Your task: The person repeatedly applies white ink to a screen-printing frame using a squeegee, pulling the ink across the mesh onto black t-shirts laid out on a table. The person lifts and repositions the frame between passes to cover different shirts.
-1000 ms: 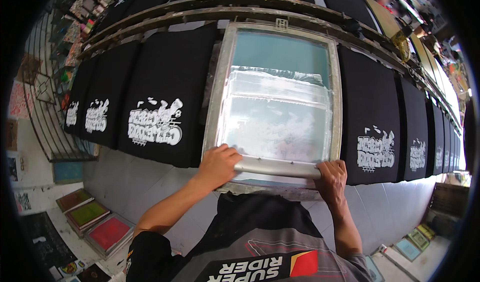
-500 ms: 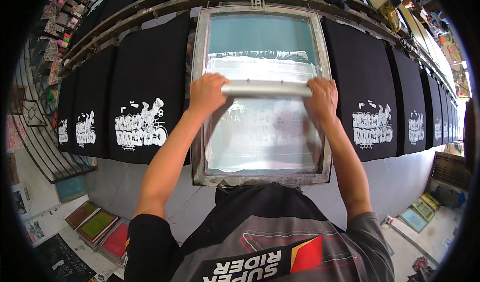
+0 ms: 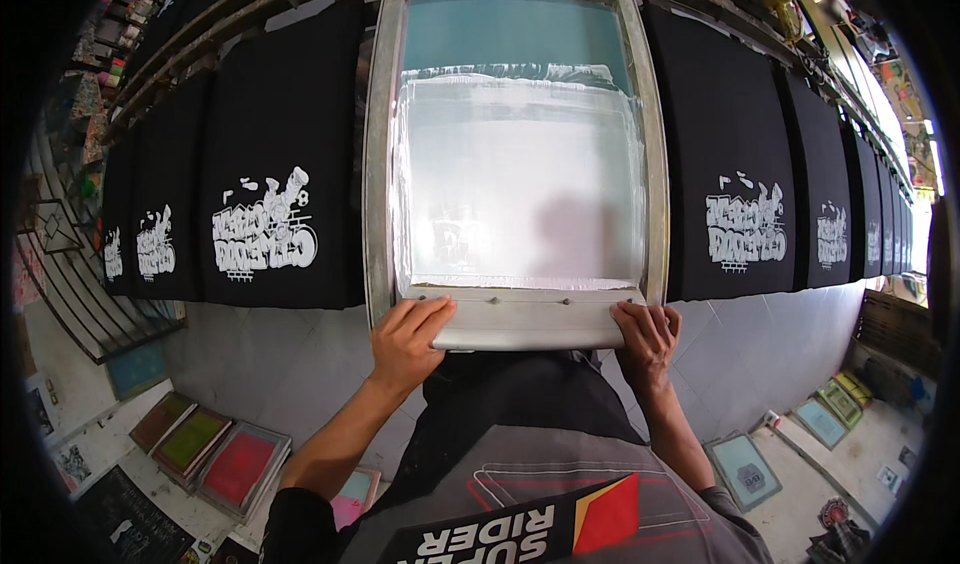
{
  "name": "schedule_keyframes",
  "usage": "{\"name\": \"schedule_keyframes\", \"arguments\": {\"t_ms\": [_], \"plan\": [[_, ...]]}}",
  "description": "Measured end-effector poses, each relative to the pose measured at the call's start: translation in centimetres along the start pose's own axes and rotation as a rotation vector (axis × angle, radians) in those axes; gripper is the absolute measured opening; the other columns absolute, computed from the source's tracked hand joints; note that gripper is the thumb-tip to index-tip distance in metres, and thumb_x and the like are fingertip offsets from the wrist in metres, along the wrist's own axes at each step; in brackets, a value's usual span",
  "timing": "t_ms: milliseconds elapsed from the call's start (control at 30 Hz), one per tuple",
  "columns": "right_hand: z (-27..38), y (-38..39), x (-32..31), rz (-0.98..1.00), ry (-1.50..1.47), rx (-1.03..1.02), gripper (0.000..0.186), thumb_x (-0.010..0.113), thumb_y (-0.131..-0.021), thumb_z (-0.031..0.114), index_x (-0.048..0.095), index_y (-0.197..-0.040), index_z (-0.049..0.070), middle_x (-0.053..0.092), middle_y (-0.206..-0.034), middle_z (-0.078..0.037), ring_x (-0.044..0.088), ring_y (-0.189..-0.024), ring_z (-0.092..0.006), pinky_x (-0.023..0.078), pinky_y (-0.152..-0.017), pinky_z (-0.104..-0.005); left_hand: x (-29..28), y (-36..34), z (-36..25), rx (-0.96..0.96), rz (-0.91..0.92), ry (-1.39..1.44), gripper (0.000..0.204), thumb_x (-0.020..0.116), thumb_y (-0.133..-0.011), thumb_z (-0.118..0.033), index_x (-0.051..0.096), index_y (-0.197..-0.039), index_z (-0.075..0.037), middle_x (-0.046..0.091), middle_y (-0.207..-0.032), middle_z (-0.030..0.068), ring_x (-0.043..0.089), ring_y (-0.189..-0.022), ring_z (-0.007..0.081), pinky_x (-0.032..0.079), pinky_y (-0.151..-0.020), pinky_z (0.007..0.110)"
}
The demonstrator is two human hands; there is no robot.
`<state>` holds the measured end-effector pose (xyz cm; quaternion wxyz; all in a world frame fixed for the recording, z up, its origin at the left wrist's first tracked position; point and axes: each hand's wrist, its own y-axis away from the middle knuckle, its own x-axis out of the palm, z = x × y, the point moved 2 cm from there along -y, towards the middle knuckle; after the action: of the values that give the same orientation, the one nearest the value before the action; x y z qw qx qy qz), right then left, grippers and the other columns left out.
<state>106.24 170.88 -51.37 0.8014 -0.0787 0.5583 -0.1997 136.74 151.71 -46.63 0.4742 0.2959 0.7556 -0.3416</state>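
Right at the near end of a pale, worn rectangular frame (image 3: 380, 154), a long silvery-grey metal squeegee (image 3: 530, 329) is held crosswise, close to the wearer's torso: its left end is clasped firmly by the left hand (image 3: 408, 342), its right end by the right hand (image 3: 648, 344). How the fingers are curled underneath cannot be told. Both ends are gripped, probably so that pressure can be shared evenly across the width. Smooth white ink (image 3: 500, 154) is spread over the teal mesh (image 3: 510, 34), a far band left uncoated. Black fabric panels (image 3: 290, 114) bearing white graphics (image 3: 262, 234) are ranged either side, apparently spaced so that room is given to the frame.
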Motion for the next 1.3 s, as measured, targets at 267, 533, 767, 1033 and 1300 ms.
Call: {"name": "schedule_keyframes", "arguments": {"t_ms": [267,533,767,1033,1300], "plan": [[-1.5,2.9,4.5,-0.098,0.069,-0.060,0.029,0.071,-0.086,0.006,0.080,-0.114,0.010,0.077,-0.114,-0.006,0.072,-0.099,-0.0234,0.051,-0.085,-0.0409,2.6,1.5,0.6,0.023,-0.112,-0.125,0.040,0.072,-0.073,-0.005,0.085,-0.111,-0.010,0.081,-0.118,0.0004,0.075,-0.095,0.0211,0.061,-0.082,0.033],[-8.4,-14.6,8.1,-0.266,0.007,-0.200,0.023,0.069,-0.080,0.002,0.075,-0.102,0.005,0.071,-0.097,-0.011,0.066,-0.083,-0.0313,0.051,-0.080,-0.0462,5.2,-12.9,8.8,0.091,-0.243,-0.196,0.051,0.083,-0.064,-0.007,0.082,-0.115,-0.015,0.080,-0.120,0.0036,0.074,-0.100,0.0283,0.061,-0.084,0.039],[-10.8,-27.5,2.7,0.183,0.062,-0.089,0.021,0.082,-0.080,0.013,0.079,-0.100,0.009,0.076,-0.102,-0.009,0.071,-0.106,-0.0292,0.048,-0.096,-0.0442,-1.4,-26.9,10.8,-0.203,0.256,-0.132,0.028,0.091,-0.076,-0.034,0.086,-0.096,-0.017,0.081,-0.099,0.0087,0.076,-0.095,0.0332,0.060,-0.082,0.046],[-7.8,-16.2,5.5,-0.096,-0.011,-0.067,0.024,0.067,-0.074,0.000,0.074,-0.096,0.007,0.070,-0.094,-0.010,0.068,-0.095,-0.0312,0.048,-0.090,-0.0447,1.8,-16.9,9.4,-0.008,-0.014,-0.160,0.032,0.084,-0.072,-0.011,0.084,-0.103,-0.020,0.081,-0.099,0.0041,0.074,-0.090,0.0299,0.061,-0.079,0.043],[-0.7,2.6,1.9,-0.094,0.032,-0.029,0.024,0.072,-0.078,0.009,0.078,-0.101,0.010,0.076,-0.105,-0.003,0.071,-0.091,-0.0204,0.050,-0.088,-0.0399,2.6,2.1,-0.1,-0.016,-0.107,-0.079,0.035,0.075,-0.074,-0.010,0.084,-0.109,-0.014,0.081,-0.111,-0.0005,0.072,-0.085,0.0245,0.059,-0.073,0.037]]}}
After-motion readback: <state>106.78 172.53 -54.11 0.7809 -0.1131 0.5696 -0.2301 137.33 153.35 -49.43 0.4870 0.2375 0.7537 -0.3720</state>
